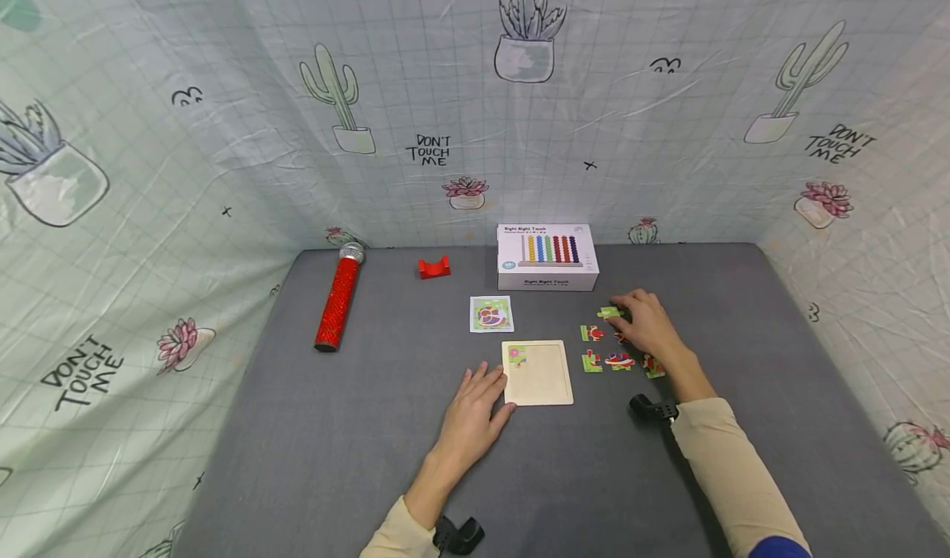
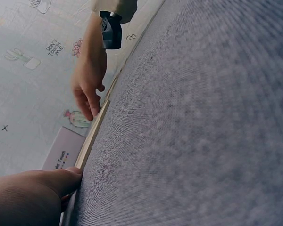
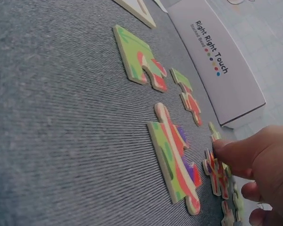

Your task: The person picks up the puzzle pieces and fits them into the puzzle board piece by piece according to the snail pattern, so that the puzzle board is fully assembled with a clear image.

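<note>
My left hand lies flat with its fingers extended along the left edge of a square wooden puzzle board. In the left wrist view its thumb touches the board's edge. One puzzle piece with a pink flower sits in the board's far left corner. My right hand pinches a green puzzle piece between thumb and fingertips, low over the table. Several loose pieces lie around it, among them a red, white and purple piece and a green corner piece; the hand partly hides others.
A picture card lies behind the board. Farther back stand a white box with a bead toy printed on it and a red curved block. At the left lies a red microphone. Printed cloth walls enclose the grey table.
</note>
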A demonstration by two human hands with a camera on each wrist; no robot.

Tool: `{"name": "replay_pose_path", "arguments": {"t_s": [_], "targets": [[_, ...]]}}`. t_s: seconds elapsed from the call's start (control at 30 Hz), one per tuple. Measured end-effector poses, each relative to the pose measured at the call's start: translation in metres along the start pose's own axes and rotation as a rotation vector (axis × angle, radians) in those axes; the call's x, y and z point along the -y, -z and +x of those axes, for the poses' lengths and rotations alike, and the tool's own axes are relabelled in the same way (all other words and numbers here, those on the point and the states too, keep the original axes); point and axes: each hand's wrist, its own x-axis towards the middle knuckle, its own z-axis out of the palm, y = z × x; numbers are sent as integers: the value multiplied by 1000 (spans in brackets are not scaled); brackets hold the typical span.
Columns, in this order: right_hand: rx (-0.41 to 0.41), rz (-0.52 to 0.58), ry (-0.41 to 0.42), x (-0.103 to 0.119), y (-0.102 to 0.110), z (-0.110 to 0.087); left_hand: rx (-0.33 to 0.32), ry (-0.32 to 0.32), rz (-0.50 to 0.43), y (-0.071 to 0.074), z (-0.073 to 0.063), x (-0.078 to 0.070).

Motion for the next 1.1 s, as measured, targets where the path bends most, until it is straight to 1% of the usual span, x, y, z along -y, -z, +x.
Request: {"name": "replay_pose_path", "arguments": {"t_s": [0.17,0.57,0.87,0.97,1.1], "targets": [[25,-8,-19,2,2,3,-6,-5,1,1,0,0],[98,56,-68,1,9,10,-13,-10,2,2,1,-1],[52,112,-52,1,10,8,0,0,1,2,2,-1],[33,153,-47,1,10,7,4,1,-2,2,2,-1],[25,200,-62,1,10,5,3,0,-3,1,2,-1]]}}
